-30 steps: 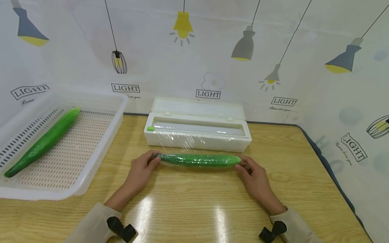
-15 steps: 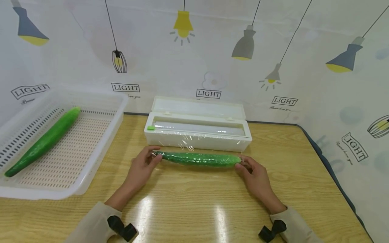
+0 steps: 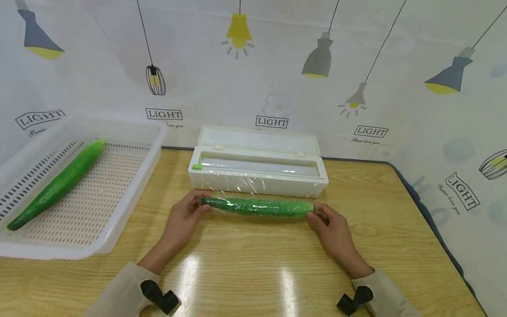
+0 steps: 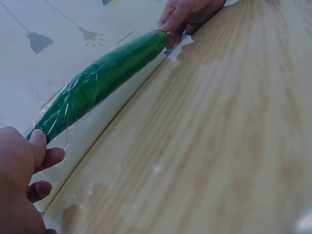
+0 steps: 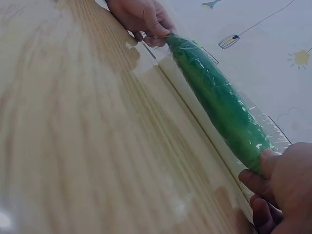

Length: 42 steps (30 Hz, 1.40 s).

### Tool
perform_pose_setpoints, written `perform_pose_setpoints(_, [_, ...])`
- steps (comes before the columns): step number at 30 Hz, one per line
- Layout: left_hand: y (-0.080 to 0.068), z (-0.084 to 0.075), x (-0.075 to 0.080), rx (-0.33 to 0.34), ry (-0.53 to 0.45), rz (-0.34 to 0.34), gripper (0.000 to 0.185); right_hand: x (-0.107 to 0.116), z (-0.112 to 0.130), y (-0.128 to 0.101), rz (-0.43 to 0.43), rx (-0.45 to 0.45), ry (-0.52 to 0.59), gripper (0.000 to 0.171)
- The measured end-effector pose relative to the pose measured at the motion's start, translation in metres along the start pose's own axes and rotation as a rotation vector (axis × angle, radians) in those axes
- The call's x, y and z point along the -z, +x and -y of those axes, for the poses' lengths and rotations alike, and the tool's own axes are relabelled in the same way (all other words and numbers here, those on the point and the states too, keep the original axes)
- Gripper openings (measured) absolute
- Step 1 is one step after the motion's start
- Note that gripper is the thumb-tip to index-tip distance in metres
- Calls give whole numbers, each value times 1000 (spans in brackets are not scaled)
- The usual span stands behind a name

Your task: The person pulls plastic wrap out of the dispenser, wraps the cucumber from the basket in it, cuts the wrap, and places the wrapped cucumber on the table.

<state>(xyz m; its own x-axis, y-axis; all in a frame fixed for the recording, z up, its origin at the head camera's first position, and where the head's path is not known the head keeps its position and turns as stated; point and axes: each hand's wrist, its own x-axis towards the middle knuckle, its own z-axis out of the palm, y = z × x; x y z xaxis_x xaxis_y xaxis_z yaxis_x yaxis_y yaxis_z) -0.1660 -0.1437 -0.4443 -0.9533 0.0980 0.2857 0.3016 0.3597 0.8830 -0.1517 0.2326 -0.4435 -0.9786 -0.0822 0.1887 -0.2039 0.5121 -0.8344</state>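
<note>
A long green cucumber [image 3: 257, 207], wrapped in clear cling film, is held level between both hands, just in front of a white dispenser box. My left hand [image 3: 184, 218] pinches its dark, narrow end between thumb and fingers. At the paler end my right hand [image 3: 332, 226] has the same kind of grip. Film [image 3: 245, 184] stretches from the dispenser [image 3: 257, 185] down to the cucumber. In the left wrist view the wrapped cucumber [image 4: 97, 83] hangs above the table, apart from it. Wrinkled film shows along the cucumber [image 5: 219, 102] in the right wrist view.
The dispenser's lid [image 3: 259, 140] stands raised against the wall, with a film roll [image 3: 257, 166] inside and a green slider [image 3: 196, 167] at its left. On the left, a white perforated basket [image 3: 134, 193] holds another cucumber [image 3: 59, 185]. Wood-grain table [image 3: 245, 273] lies beneath.
The left hand and the narrow end have risen slightly toward the dispenser, and the cucumber's film looks shifted. The right hand stays nearly in place, and both grips hold.
</note>
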Motion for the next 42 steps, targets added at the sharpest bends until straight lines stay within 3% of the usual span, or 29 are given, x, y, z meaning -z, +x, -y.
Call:
perform_pose_setpoints(15, [5, -3, 3, 129, -79, 63, 22, -2, 4, 1, -61, 55, -18, 36])
perform_pose_setpoints(24, [6, -3, 2, 158, -57, 40, 22, -1, 38, -3, -85, 40, -13, 27])
perform_pose_setpoints(35, [4, -3, 4, 139, -87, 32, 33, 0, 40, -3, -71, 31, -9, 27])
perform_pose_setpoints(42, [4, -2, 4, 62, -59, -10, 37, -1, 26, 1, -64, 25, -2, 29])
